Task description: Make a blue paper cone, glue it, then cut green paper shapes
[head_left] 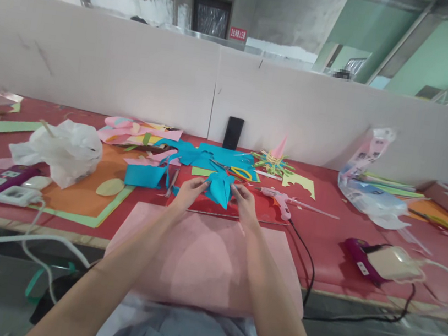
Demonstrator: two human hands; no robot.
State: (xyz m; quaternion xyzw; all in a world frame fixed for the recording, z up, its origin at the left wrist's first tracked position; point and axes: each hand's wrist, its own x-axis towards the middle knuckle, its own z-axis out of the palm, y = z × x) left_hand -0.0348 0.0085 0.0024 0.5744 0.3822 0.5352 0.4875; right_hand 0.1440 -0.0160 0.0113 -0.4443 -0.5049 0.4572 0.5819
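Observation:
My left hand (189,191) and my right hand (244,200) both pinch a folded blue paper piece (218,188), one on each side, holding it just above a red sheet (259,211) on the table. A large pink paper sheet (203,254) lies under my forearms and hangs over the table's front edge. More blue paper cut-outs (192,155) lie just behind the held piece, with yellow-handled scissors (237,171) on them.
A glue gun (280,199) with a black cord lies right of my hands. A crumpled white plastic bag (62,149) sits on orange paper at left, a power strip (0,184) near it. A phone (233,132) leans on the partition. A plastic bag (366,182) lies right.

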